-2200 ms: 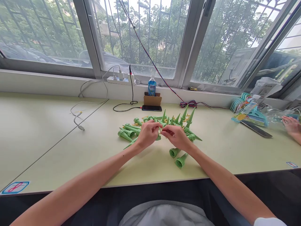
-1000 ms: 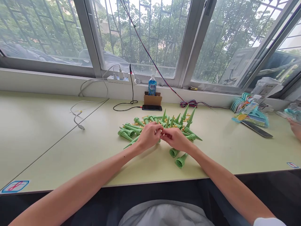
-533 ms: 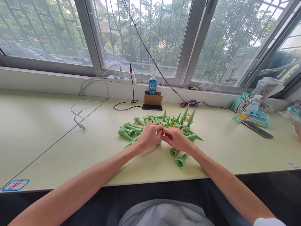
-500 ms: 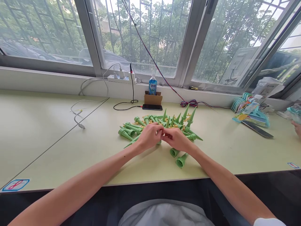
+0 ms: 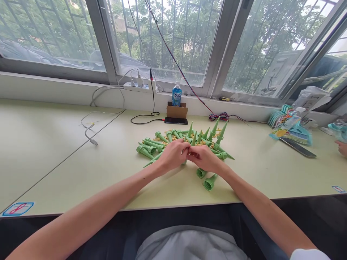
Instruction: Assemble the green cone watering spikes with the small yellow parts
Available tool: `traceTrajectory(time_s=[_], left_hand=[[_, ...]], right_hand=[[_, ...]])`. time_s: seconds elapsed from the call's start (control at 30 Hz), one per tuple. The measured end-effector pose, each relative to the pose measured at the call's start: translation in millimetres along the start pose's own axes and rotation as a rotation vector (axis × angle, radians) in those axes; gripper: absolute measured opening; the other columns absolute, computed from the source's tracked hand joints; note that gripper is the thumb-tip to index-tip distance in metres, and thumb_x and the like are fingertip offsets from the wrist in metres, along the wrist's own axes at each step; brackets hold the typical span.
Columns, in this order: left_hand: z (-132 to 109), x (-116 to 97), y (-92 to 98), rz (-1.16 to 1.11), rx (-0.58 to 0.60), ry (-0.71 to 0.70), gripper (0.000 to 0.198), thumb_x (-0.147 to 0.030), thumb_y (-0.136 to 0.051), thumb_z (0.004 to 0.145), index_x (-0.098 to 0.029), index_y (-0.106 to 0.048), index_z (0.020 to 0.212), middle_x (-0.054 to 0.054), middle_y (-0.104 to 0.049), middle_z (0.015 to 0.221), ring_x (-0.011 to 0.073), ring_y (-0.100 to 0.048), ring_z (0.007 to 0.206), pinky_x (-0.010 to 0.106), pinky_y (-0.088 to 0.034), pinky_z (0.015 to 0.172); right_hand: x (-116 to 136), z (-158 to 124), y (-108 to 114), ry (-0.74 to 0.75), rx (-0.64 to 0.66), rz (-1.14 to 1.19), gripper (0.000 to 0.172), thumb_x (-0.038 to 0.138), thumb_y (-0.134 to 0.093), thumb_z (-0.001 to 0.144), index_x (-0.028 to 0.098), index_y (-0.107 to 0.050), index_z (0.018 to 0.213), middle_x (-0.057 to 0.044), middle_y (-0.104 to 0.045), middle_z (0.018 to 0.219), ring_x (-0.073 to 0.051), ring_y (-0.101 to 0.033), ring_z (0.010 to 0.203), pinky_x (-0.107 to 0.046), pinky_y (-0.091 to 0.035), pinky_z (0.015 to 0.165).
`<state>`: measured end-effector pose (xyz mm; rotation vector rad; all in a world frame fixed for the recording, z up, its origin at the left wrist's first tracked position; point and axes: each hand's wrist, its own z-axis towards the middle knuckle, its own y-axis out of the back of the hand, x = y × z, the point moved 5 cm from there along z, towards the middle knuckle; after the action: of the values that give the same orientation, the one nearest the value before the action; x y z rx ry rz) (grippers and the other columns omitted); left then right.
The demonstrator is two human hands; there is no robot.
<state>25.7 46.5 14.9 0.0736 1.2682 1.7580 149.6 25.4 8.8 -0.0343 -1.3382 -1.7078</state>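
Note:
My left hand [image 5: 175,153] and my right hand [image 5: 203,157] meet over the middle of the table with fingers closed. Between them is a green plastic watering spike [image 5: 184,162], mostly covered by the fingers; a bit of its green base shows below. Any small part pinched at the fingertips is hidden. Around and behind my hands lie several more green watering spikes [image 5: 151,148], some standing tip up, with small yellow valve pieces [image 5: 214,134] among them. Close to my right wrist, two green spikes [image 5: 209,183] lie with their threaded open ends facing me.
At the back stand a blue-labelled bottle [image 5: 176,95] in a cardboard box [image 5: 177,111] and a phone [image 5: 176,121] on a black cable. A bundled cord [image 5: 219,116], bagged brushes [image 5: 295,131] and a dark phone [image 5: 297,147] lie right. Another person's hand [image 5: 341,147] shows far right.
The view has shifted very slightly. Both hands stay together at the same place, with only a small movement at the fingers.

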Motion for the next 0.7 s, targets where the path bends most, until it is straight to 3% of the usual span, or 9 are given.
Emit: traceTrajectory(time_s=[0.7], left_hand=[[-0.5,-3.8,1.6,0.028,0.045,-0.006,0.027,-0.013,-0.037,0.087,-0.017,-0.052,0.064,0.002,-0.043,0.069,0.0131,-0.041,0.061,0.027,-0.029,0.056]], right_hand=[[-1.3,-1.9,-0.7,-0.045,0.028,0.007,0.027,0.029,-0.052,0.092,0.018,-0.05,0.068,0.004,-0.043,0.06,-0.009,-0.033,0.057,-0.023,-0.03,0.055]])
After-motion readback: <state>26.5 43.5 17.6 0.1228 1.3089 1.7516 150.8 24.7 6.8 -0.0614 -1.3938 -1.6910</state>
